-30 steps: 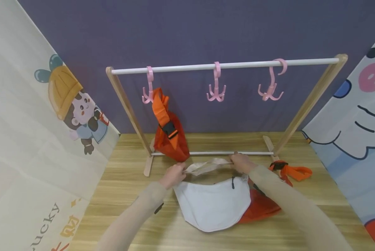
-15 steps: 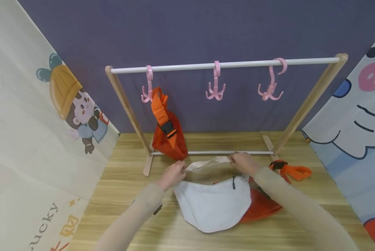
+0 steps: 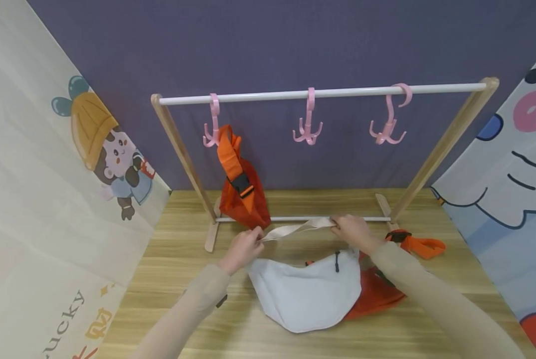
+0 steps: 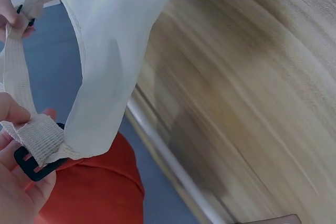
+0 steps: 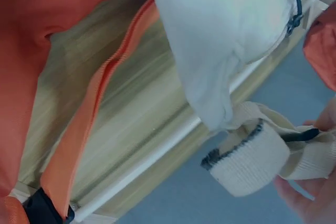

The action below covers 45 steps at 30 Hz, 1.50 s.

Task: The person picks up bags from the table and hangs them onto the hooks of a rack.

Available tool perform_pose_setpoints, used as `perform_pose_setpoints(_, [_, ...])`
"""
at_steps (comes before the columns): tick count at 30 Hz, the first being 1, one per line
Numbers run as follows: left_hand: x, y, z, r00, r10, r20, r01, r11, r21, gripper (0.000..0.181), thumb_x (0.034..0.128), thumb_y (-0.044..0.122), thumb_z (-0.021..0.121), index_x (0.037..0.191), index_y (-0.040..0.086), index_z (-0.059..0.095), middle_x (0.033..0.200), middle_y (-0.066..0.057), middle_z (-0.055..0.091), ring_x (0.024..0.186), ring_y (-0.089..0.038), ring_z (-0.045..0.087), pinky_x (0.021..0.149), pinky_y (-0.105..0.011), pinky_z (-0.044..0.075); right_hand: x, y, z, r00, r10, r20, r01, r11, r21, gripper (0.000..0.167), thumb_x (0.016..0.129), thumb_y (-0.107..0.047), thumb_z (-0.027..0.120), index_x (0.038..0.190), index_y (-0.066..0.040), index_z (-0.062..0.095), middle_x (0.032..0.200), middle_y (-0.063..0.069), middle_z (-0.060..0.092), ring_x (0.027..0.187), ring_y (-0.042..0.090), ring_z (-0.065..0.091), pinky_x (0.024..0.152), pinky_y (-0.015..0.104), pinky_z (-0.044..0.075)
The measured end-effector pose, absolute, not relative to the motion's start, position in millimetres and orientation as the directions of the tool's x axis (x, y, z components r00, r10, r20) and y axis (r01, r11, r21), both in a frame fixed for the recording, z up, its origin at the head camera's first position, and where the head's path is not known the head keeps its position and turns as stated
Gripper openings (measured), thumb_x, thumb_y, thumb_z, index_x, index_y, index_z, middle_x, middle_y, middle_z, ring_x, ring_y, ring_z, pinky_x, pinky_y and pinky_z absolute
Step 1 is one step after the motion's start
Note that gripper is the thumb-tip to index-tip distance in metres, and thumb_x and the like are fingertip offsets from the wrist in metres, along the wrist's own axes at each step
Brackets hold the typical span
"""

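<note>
A white waist bag (image 3: 305, 294) lies on the wooden tabletop, its cream webbing strap (image 3: 294, 229) raised behind it. My left hand (image 3: 243, 248) pinches the strap at the left end, thumb on the webbing beside a black buckle (image 4: 23, 162) in the left wrist view. Farther right, my right hand (image 3: 353, 232) grips the strap's other end; a folded webbing tail (image 5: 254, 158) juts from it in the right wrist view. Partly under the white bag and my right arm is a red-orange bag (image 3: 375, 296) with an orange strap (image 3: 425, 247).
Behind the hands stands a rack with a white top rail (image 3: 268, 96) and a lower bar (image 3: 294, 219). Three pink hooks hang from the rail, including a middle hook (image 3: 309, 130). Another red-orange bag (image 3: 245, 199) hangs by its strap from the left hook.
Both hands have risen slightly, and the strap between them is straighter and narrower to the eye. My right hand has shifted a little rightward. The white bag stays almost in place.
</note>
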State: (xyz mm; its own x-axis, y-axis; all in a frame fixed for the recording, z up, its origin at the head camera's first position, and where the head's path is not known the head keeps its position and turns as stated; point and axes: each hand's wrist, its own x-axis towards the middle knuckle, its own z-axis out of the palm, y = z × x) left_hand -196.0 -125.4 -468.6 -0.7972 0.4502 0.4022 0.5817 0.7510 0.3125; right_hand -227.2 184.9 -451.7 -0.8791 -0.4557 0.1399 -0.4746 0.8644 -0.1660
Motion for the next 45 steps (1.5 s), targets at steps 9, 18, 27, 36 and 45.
perform_pose_setpoints(9, [-193.3,-125.2,-457.4,-0.832,0.368,0.415,0.545,0.681,0.490,0.016,0.0676,0.001,0.058,0.079,0.010,0.050,0.065,0.003,0.054,0.054,-0.009,0.044,0.051,-0.022,0.039,-216.0,184.6,-433.6,-0.901,-0.402,0.164,-0.431,0.780,-0.454,0.026,0.078,-0.005,0.062,0.102,0.006,0.057,0.074,0.009,0.057,0.058,0.013,0.046,0.052,0.028,0.040])
perform_pose_setpoints(18, [-188.9,-119.0,-437.4,-0.875,0.324,0.360,0.484,0.568,0.666,0.019,0.0671,-0.002,0.058,0.084,0.006,0.053,0.075,-0.004,0.060,0.065,-0.012,0.052,0.060,-0.023,0.043,-205.6,180.8,-411.0,-0.898,-0.424,0.118,-0.401,0.679,-0.614,0.033,0.077,0.002,0.059,0.110,0.003,0.056,0.101,0.021,0.060,0.083,0.025,0.057,0.067,0.036,0.045])
perform_pose_setpoints(27, [-187.9,-108.5,-414.7,-0.869,0.433,0.240,0.442,0.459,0.771,0.039,0.0709,-0.001,0.061,0.109,0.004,0.054,0.081,-0.005,0.060,0.067,-0.010,0.055,0.061,-0.021,0.045,-197.0,171.8,-390.2,-0.867,-0.498,0.034,-0.365,0.587,-0.722,0.039,0.078,-0.001,0.055,0.116,-0.010,0.055,0.108,0.017,0.056,0.053,0.013,0.041,0.048,0.027,0.037])
perform_pose_setpoints(36, [-183.4,-91.2,-393.7,-0.800,0.560,0.214,0.515,0.458,0.725,0.049,0.0730,0.001,0.064,0.120,0.005,0.050,0.084,-0.010,0.064,0.072,-0.013,0.059,0.061,-0.018,0.046,-191.9,162.7,-381.5,-0.819,-0.569,0.073,-0.427,0.520,-0.740,0.036,0.081,-0.001,0.059,0.117,-0.009,0.055,0.087,0.006,0.060,0.071,0.013,0.053,0.059,0.027,0.044])
perform_pose_setpoints(45, [-181.9,-79.5,-382.4,-0.760,0.612,0.217,0.554,0.437,0.708,0.041,0.0778,0.016,0.068,0.117,0.011,0.055,0.084,-0.003,0.060,0.072,-0.010,0.053,0.062,-0.020,0.043,-190.2,157.6,-369.9,-0.773,-0.622,0.121,-0.506,0.491,-0.709,0.037,0.075,0.005,0.062,0.111,-0.003,0.058,0.087,0.005,0.060,0.072,0.013,0.051,0.061,0.026,0.044])
